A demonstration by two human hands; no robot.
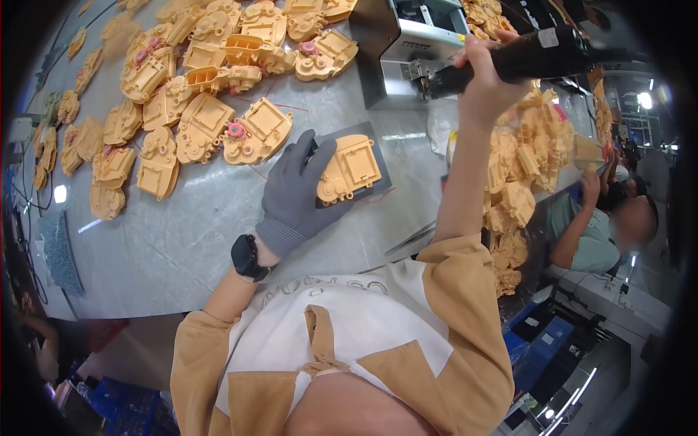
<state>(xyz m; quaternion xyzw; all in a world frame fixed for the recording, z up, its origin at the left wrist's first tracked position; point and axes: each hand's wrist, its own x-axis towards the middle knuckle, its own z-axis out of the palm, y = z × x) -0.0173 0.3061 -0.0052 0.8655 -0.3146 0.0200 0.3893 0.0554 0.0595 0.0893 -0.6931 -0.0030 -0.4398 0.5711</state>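
Note:
My left hand, in a grey knitted glove, grips the left side of a yellow-orange plastic housing. That housing lies on a dark square pad on the table, its rectangular recess facing up. My bare right hand is raised to the right, wrapped around a black electric screwdriver. The screwdriver lies nearly level, its narrow end pointing left at the front of a grey and black screw feeder. Whether its tip touches the feeder I cannot make out.
Many similar housings spread over the grey table at the left and back, a few with pink parts. More housings are heaped beyond my right arm. A co-worker sits at the far right. A blue-grey bag lies at the left edge.

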